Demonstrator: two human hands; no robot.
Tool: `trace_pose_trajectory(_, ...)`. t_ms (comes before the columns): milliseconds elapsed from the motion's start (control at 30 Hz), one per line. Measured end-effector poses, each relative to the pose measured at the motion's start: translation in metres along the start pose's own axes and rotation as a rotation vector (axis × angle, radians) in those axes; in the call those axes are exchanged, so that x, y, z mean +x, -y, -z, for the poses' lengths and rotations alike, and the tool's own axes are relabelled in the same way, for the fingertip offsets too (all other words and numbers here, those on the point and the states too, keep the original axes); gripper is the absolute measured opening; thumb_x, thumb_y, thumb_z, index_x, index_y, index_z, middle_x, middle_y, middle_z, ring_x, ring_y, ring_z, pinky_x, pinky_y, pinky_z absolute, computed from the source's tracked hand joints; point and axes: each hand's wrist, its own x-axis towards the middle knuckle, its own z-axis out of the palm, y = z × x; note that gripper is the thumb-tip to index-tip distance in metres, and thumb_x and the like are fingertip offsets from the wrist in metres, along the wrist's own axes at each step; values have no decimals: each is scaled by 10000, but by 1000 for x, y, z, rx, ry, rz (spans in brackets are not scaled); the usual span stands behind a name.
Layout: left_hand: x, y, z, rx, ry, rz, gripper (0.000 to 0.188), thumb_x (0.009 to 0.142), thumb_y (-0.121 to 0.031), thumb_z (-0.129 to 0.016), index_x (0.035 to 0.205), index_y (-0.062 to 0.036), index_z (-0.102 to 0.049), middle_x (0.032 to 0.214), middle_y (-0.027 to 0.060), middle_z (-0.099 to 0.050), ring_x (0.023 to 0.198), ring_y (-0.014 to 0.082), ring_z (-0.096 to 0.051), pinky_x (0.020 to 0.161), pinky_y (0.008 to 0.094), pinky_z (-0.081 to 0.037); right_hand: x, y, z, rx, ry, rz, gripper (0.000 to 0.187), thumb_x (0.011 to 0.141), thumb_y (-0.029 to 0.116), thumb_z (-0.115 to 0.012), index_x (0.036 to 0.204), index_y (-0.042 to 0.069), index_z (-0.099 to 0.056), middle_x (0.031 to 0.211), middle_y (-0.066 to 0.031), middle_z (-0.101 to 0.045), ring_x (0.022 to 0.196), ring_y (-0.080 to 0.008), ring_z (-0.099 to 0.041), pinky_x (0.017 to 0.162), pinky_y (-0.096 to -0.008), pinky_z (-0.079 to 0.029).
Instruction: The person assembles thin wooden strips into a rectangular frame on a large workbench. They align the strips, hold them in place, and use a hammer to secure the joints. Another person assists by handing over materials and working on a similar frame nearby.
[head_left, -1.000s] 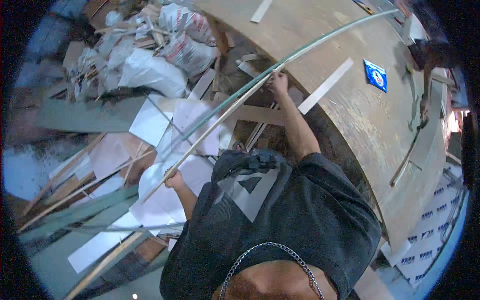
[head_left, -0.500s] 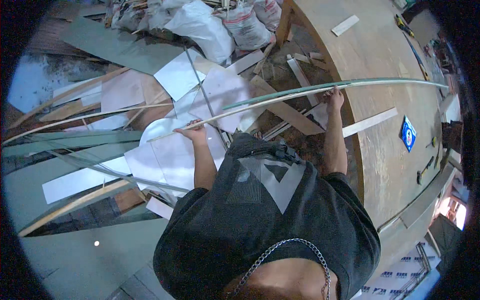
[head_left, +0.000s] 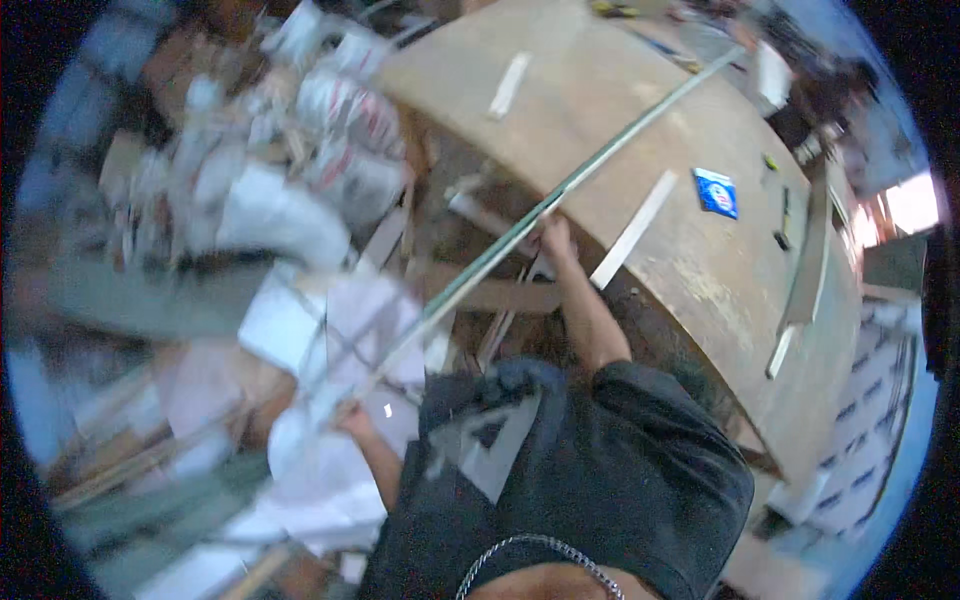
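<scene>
A long, thin pale strip [head_left: 455, 297] and a green strip [head_left: 495, 247] lie alongside each other, slanting from the lower left up across the table. My right hand [head_left: 555, 240] is closed around both near the table's edge. Toward the lower left, my left hand [head_left: 352, 416] holds the pale strip near its end; motion smears its fingers. The strips' far ends reach over the tabletop [head_left: 590, 80]. Close to my right hand, a short pale board [head_left: 633, 232] juts over the table edge.
On the table lie a blue packet [head_left: 716, 193], a small pale piece [head_left: 510, 85] and a dark-handled tool [head_left: 783, 220]. Stuffed white sacks [head_left: 280, 215] are piled at the far left. White sheets [head_left: 285, 320] and long scraps cover the floor to my left.
My view has turned to the right, so the table fills more of it. The strips now slant more steeply, their far ends away from me. Both hands keep to them.
</scene>
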Motion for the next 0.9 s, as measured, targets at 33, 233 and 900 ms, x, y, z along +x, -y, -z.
trace_pose_trajectory(33, -1, 54, -28, 43, 7, 141, 725, 746, -691, -522, 1079, -50, -584, 963, 111, -643, 850, 271, -601, 827, 471, -485, 24, -29, 88, -33, -193, 117, 350, 943, 332, -490, 789, 27, -563, 603, -86, -564, 500, -194, -561, 428, -329, -446)
trace_pose_trajectory(233, -39, 22, -153, 116, 200, -93, 556, 820, -521, -533, 1100, -43, -581, 1003, 118, -632, 892, 280, -585, 840, 468, -474, -61, 57, 41, 215, -46, -112, 279, 919, 229, -549, 1055, -12, -516, 824, -99, -585, 631, -161, -570, 505, -274, -452)
trace_pose_trajectory(900, -171, 391, -435, 432, 819, 464, 338, 877, -227, -552, 1172, -63, -531, 1131, 99, -567, 983, 252, -558, 873, 410, -455, -255, -19, 412, 690, -1210, 13, 435, 779, 339, -636, 1062, 38, -500, 959, -42, -511, 908, -182, -479, 793, -340, -408)
